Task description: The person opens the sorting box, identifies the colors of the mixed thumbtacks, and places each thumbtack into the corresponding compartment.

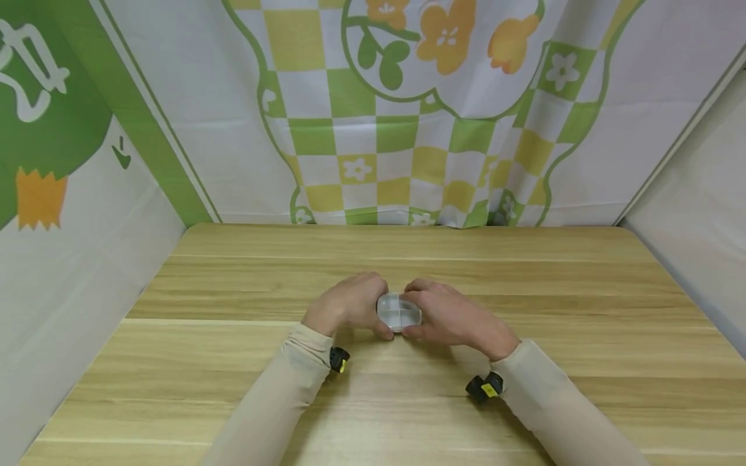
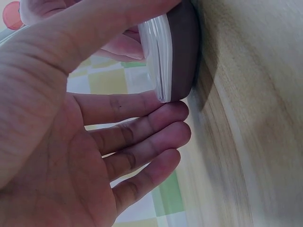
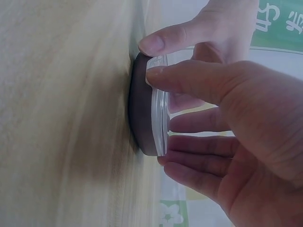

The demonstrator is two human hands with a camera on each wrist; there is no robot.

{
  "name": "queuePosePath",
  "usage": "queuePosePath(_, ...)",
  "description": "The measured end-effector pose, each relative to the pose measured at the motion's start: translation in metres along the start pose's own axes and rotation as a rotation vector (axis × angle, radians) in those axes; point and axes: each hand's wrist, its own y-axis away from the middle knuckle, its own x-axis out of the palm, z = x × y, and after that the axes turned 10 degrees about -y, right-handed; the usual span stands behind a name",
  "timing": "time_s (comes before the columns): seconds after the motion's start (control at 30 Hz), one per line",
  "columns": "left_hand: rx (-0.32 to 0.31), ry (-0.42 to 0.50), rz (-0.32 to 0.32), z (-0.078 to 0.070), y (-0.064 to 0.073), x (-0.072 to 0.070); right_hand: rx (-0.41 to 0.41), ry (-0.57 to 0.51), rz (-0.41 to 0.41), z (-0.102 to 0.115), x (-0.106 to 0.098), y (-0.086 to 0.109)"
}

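Observation:
A small pill box (image 1: 389, 318) with rounded corners lies on the wooden table, its top showing several compartments split by a cross-shaped divider. Seen from the side in the right wrist view, it has a dark brown body (image 3: 142, 111) under a clear lid (image 3: 160, 125). My left hand (image 1: 351, 303) holds the left side, thumb at the near edge and fingers round the far side. From the right, my right hand (image 1: 454, 316) grips it, with the thumb (image 3: 173, 75) on the lid's near edge. The two thumb tips are close together.
Bare wood of the table (image 1: 233, 362) surrounds the hands. A checked, flowered curtain (image 1: 396, 142) hangs along the table's back edge, with white fabric walls (image 1: 99, 259) at the sides. Each wrist wears a small black camera (image 1: 484, 387) on a strap.

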Motion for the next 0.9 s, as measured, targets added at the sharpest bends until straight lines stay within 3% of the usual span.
queuePosePath(0.53,-0.033,-0.036,0.000,0.000,0.001,-0.002,0.001,-0.057,0.031,-0.004,-0.005,0.000)
queuePosePath(0.9,-0.073,0.011,0.006,0.003,0.002,-0.001,0.008,-0.137,0.055,-0.008,-0.010,0.001)
